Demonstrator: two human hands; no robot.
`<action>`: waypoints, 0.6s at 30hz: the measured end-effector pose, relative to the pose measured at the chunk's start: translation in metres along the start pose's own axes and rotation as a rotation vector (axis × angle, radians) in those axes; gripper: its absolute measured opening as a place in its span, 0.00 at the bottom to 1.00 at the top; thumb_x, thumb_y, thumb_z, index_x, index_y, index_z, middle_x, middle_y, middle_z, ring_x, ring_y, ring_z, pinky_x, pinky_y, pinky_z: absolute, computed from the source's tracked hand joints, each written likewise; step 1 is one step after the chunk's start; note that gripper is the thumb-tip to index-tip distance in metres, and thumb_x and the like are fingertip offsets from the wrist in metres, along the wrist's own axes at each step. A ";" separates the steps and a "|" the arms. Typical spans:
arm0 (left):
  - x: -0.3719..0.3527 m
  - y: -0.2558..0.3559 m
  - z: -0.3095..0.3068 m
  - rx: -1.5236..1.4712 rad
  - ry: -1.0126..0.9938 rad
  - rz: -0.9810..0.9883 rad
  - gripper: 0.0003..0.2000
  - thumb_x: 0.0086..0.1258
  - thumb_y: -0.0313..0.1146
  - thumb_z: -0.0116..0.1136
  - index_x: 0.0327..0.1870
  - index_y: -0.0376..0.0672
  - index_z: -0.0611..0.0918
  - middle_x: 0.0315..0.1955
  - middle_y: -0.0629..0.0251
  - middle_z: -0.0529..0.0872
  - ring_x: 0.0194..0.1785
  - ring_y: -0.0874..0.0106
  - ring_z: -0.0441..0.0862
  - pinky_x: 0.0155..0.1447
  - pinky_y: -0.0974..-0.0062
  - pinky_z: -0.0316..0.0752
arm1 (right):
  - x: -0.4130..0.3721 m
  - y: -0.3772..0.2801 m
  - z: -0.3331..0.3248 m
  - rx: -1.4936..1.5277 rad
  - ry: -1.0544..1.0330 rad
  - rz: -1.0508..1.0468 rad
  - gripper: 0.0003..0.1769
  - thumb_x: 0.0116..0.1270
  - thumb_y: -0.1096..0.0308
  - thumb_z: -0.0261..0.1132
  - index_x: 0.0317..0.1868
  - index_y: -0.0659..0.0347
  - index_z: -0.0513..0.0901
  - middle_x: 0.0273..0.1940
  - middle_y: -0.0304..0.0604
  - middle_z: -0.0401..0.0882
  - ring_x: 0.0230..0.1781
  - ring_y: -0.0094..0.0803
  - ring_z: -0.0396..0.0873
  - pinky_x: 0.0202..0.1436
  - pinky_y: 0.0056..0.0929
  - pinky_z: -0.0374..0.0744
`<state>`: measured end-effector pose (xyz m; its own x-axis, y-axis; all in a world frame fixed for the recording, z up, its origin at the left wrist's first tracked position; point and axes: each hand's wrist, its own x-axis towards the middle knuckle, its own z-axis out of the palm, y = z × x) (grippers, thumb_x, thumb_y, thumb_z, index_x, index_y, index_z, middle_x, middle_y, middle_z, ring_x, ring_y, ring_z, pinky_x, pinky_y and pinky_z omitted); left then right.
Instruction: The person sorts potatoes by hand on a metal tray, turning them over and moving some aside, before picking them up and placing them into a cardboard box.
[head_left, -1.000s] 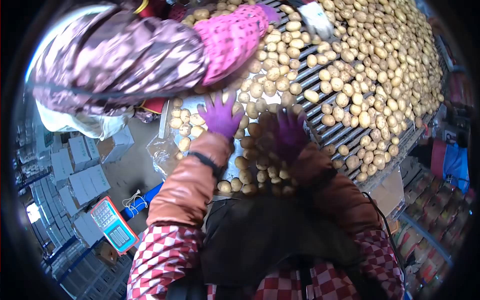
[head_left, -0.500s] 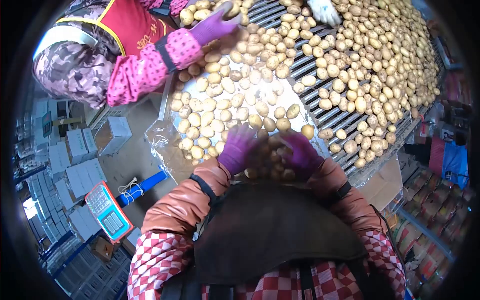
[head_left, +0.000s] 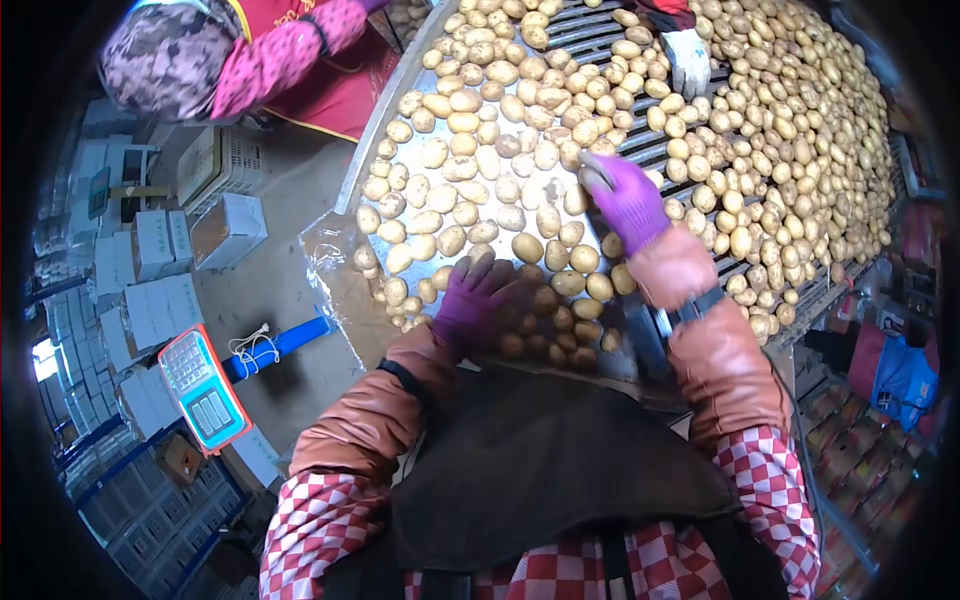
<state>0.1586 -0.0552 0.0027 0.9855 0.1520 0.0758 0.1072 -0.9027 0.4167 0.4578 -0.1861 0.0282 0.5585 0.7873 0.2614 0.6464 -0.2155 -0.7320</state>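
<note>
My left hand, in a purple glove with greyish fingertips, lies with fingers spread over potatoes at the near edge of a pale metal sorting tray. Farther right, my right hand, also gloved in purple, reaches over the tray's right side. Its fingers curl around a potato, partly hidden by the glove. Loose potatoes cover much of the tray between and beyond my hands. Several more lie in shadow close to my dark apron.
A slatted metal rack heaped with potatoes adjoins the tray. A co-worker's white-gloved hand rests there. Another person's pink dotted sleeve is at upper left. A scale display and boxes stand left.
My right hand has moved up and right from the tray's near edge; my left stays near there. The co-worker at upper left has drawn back from the potatoes. The white-gloved hand has shifted nearer.
</note>
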 end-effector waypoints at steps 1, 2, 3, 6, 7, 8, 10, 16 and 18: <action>0.003 -0.005 0.002 0.010 -0.001 0.157 0.27 0.58 0.42 0.62 0.62 0.50 0.76 0.61 0.54 0.75 0.62 0.47 0.71 0.64 0.48 0.64 | 0.026 0.004 0.009 -0.036 -0.026 0.001 0.19 0.62 0.67 0.64 0.55 0.54 0.84 0.45 0.54 0.84 0.46 0.51 0.82 0.53 0.42 0.80; 0.013 -0.003 -0.016 0.022 0.044 0.043 0.24 0.60 0.42 0.60 0.58 0.48 0.77 0.58 0.53 0.77 0.58 0.48 0.74 0.60 0.49 0.67 | 0.051 0.011 0.015 -0.095 -0.129 -0.029 0.18 0.66 0.68 0.59 0.56 0.59 0.83 0.48 0.52 0.84 0.48 0.46 0.83 0.54 0.37 0.79; 0.014 -0.011 -0.017 0.013 0.061 -0.070 0.22 0.60 0.43 0.61 0.56 0.48 0.78 0.53 0.54 0.78 0.54 0.49 0.75 0.57 0.51 0.68 | 0.069 0.007 0.022 -0.238 -0.075 -0.060 0.16 0.66 0.70 0.58 0.52 0.59 0.84 0.48 0.51 0.84 0.47 0.48 0.83 0.53 0.39 0.80; -0.004 -0.040 -0.016 0.080 0.233 -0.242 0.15 0.60 0.39 0.59 0.46 0.46 0.81 0.40 0.54 0.79 0.43 0.52 0.77 0.47 0.56 0.70 | 0.109 0.001 0.042 -0.502 -0.519 0.204 0.22 0.63 0.68 0.62 0.58 0.57 0.78 0.49 0.54 0.84 0.48 0.51 0.83 0.54 0.44 0.80; -0.006 -0.048 -0.012 0.097 0.236 -0.278 0.13 0.60 0.39 0.59 0.44 0.46 0.82 0.38 0.55 0.79 0.42 0.53 0.76 0.46 0.56 0.70 | 0.112 -0.008 0.047 -0.584 -0.563 0.208 0.24 0.62 0.68 0.63 0.60 0.57 0.76 0.49 0.55 0.83 0.49 0.51 0.83 0.54 0.45 0.80; 0.006 -0.046 -0.024 0.112 0.239 -0.310 0.12 0.60 0.38 0.59 0.42 0.46 0.82 0.37 0.55 0.79 0.41 0.53 0.76 0.45 0.56 0.69 | 0.112 -0.013 0.049 -0.667 -0.606 0.212 0.27 0.61 0.67 0.65 0.62 0.58 0.74 0.49 0.56 0.83 0.49 0.52 0.82 0.54 0.45 0.80; 0.042 -0.038 -0.052 0.031 0.277 -0.289 0.09 0.61 0.36 0.58 0.39 0.45 0.82 0.32 0.56 0.78 0.39 0.54 0.75 0.42 0.56 0.68 | 0.091 0.000 0.061 -0.622 -0.493 0.186 0.31 0.59 0.67 0.66 0.64 0.59 0.70 0.48 0.57 0.83 0.49 0.53 0.82 0.53 0.46 0.80; 0.186 -0.104 -0.022 0.182 0.502 -0.198 0.24 0.64 0.45 0.64 0.60 0.47 0.79 0.55 0.52 0.82 0.62 0.50 0.75 0.65 0.53 0.69 | 0.051 0.026 0.058 -0.576 -0.500 0.195 0.25 0.59 0.65 0.66 0.58 0.57 0.76 0.45 0.53 0.84 0.45 0.51 0.83 0.48 0.45 0.81; 0.218 -0.096 -0.003 0.200 0.285 -0.384 0.34 0.61 0.59 0.60 0.68 0.54 0.73 0.68 0.51 0.70 0.69 0.43 0.65 0.71 0.44 0.58 | 0.037 0.034 0.061 -0.553 -0.508 0.216 0.23 0.59 0.64 0.66 0.56 0.56 0.77 0.44 0.52 0.84 0.43 0.51 0.84 0.46 0.45 0.81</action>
<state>0.3630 0.0658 -0.0179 0.7982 0.5657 0.2071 0.5045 -0.8155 0.2836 0.4687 -0.1295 -0.0255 0.4814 0.8343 -0.2687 0.7903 -0.5457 -0.2786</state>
